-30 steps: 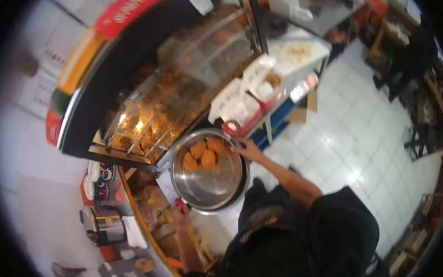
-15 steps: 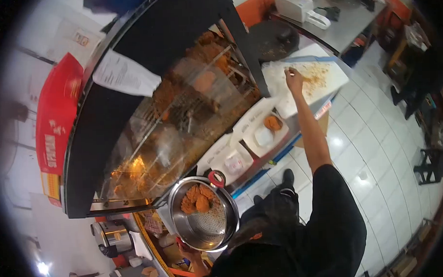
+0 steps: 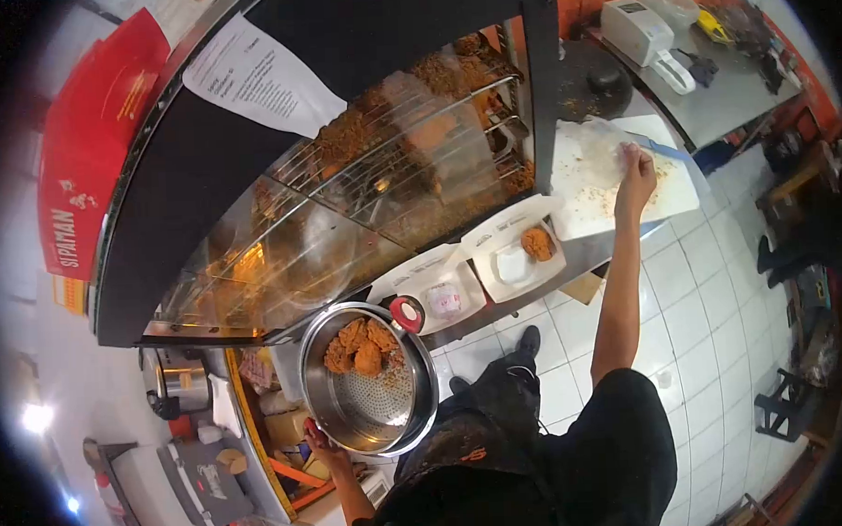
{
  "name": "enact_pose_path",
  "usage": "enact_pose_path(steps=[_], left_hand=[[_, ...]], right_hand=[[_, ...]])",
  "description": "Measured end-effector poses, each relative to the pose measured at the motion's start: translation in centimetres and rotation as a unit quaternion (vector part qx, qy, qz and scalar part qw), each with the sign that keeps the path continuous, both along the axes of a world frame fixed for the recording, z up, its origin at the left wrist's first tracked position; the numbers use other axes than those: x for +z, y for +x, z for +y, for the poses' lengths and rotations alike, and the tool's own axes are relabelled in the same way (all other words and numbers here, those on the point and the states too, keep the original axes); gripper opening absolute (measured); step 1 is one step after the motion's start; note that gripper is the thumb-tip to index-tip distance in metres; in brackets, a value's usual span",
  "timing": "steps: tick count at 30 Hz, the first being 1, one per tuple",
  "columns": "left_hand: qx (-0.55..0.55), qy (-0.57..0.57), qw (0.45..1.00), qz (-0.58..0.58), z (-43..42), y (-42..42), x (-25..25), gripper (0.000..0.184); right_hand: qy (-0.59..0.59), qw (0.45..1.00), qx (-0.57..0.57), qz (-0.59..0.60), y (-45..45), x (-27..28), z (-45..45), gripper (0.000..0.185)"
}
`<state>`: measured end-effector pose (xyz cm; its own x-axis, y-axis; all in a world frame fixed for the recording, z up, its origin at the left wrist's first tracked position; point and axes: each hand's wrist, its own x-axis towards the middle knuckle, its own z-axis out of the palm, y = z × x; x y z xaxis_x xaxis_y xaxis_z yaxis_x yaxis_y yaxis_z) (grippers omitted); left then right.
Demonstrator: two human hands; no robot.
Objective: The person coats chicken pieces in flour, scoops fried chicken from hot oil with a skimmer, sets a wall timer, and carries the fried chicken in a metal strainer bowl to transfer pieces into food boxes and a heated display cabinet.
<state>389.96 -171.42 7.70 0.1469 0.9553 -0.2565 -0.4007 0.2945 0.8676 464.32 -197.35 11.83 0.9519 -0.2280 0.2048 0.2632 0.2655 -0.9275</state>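
My left hand (image 3: 323,443) is closed on the lower left rim of a steel pot (image 3: 322,401). Several pieces of fried chicken (image 3: 367,358) lie in its perforated insert. Over the white cutting board (image 3: 581,208) at the right, my right hand (image 3: 637,170) pinches a clear plastic bag (image 3: 600,155). A blue-handled knife (image 3: 660,147) lies beside those fingers. Between the pot and the board stand two open white boxes: one (image 3: 474,309) holds a small wrapped packet, the other (image 3: 544,275) a piece of chicken and a white wrapped item.
A glass display cabinet (image 3: 282,259) with fried food stands in front. A steel table (image 3: 712,95) with a white device (image 3: 635,31) is at the upper right. Another person's dark-clothed legs (image 3: 805,245) are at the right edge, near a black stool (image 3: 783,403).
My right hand has left the pot's rim and moved up and right to the board, where it now holds the plastic bag. My left hand stays at the pot.
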Motion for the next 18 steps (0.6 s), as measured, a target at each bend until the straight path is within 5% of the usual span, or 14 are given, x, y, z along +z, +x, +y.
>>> enact_pose_path(steps=[1,3,6,9,13,15,18], left_hand=[[-0.056,0.017,0.998,0.019,-0.1,1.0,1.5,0.030],[0.008,-0.042,0.999,0.002,0.5,2.6,2.3,0.027],[0.069,-0.076,0.967,0.231,2.7,-1.8,1.3,0.031],[0.086,0.004,0.967,0.238,3.0,0.5,2.5,0.041],[0.016,-0.044,0.985,0.166,2.8,-0.7,3.4,0.057],[0.014,-0.029,0.982,0.185,2.6,-1.2,3.2,0.059],[0.038,0.156,0.923,0.349,2.2,0.5,5.4,0.047]], right_hand=[[-0.008,1.000,-0.010,-0.002,-2.4,1.6,-0.4,0.025],[0.021,0.999,0.026,-0.008,-7.2,4.2,-0.5,0.015],[0.174,0.979,0.101,0.010,-13.6,6.8,0.7,0.012],[0.243,0.953,0.178,0.034,-19.4,7.2,2.1,0.014],[0.243,0.949,0.172,0.102,-26.6,8.8,5.0,0.009],[0.221,0.954,0.169,0.111,-29.4,8.2,5.8,0.011],[-0.045,0.990,0.135,0.021,-32.7,7.7,7.5,0.015]])
